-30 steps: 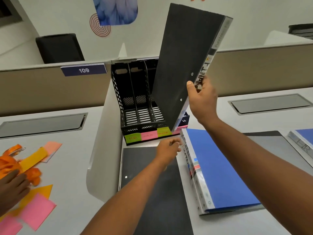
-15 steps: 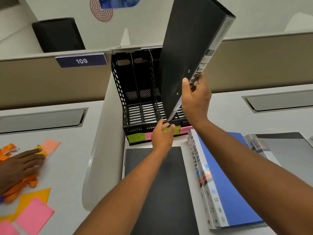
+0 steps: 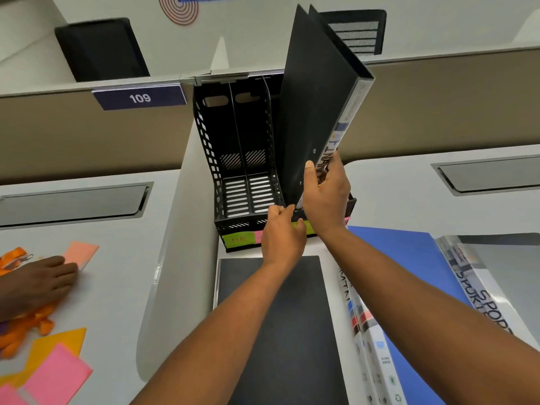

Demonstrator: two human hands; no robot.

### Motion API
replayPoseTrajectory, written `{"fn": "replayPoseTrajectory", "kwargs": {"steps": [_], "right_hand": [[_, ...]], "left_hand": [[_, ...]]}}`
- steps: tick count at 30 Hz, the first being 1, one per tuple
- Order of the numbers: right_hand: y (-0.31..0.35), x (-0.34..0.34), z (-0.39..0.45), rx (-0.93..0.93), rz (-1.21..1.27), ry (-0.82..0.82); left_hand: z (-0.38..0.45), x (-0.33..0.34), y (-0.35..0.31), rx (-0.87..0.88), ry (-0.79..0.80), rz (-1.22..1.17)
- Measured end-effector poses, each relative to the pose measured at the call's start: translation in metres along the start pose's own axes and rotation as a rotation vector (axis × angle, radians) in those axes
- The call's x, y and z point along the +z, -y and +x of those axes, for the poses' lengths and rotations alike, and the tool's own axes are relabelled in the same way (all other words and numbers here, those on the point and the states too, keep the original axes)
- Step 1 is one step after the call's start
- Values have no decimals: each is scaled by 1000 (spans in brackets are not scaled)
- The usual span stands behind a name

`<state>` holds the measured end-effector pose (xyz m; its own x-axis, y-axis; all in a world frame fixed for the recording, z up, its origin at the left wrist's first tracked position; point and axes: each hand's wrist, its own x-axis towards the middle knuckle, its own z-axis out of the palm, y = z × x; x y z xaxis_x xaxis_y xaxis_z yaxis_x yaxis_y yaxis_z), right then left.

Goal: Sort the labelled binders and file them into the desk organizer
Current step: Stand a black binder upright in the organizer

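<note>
A black slotted desk organizer (image 3: 233, 159) stands against the partition, with coloured labels on its front lip. A black binder (image 3: 315, 92) with a white labelled spine stands upright in its right-hand part, lower edge down inside. My right hand (image 3: 324, 194) grips the binder's spine low down. My left hand (image 3: 282, 232) is at the organizer's front lip, fingers curled by the binder's bottom corner; what it pinches I cannot tell. A black binder (image 3: 280, 331) lies flat in front, a blue binder (image 3: 409, 273) to its right, and a grey binder (image 3: 496, 273) beyond.
Another person's hand (image 3: 38, 285) rests on orange lanyards and coloured sticky notes (image 3: 55, 372) on the left desk. A white divider (image 3: 172, 229) separates the desks. A sign reading 109 (image 3: 140, 97) hangs on the beige partition. Grey cable flaps (image 3: 73, 200) sit in both desks.
The black binder has swung from tilted to nearly upright and dropped into the organizer. My left hand has risen to the front lip. The other person's hand has slid right.
</note>
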<state>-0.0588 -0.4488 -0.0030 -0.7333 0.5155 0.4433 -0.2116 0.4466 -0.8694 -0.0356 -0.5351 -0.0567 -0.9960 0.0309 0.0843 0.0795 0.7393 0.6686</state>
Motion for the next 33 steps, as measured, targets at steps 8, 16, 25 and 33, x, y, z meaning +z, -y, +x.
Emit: {"fn": "replayPoseTrajectory", "kwargs": {"steps": [8,16,25,33], "right_hand": [[-17,23,-17,45,-46,115],[-9,38,-20,68,-107,249],[-6,57,-23,60,-124,280],[-5,60,-14,65,-108,315]], "left_hand": [[4,-10,19,89,-126,108],[13,-20,39,167,-179,105],[21,-32,52,204,-187,141],[26,-32,44,197,-226,205]]}}
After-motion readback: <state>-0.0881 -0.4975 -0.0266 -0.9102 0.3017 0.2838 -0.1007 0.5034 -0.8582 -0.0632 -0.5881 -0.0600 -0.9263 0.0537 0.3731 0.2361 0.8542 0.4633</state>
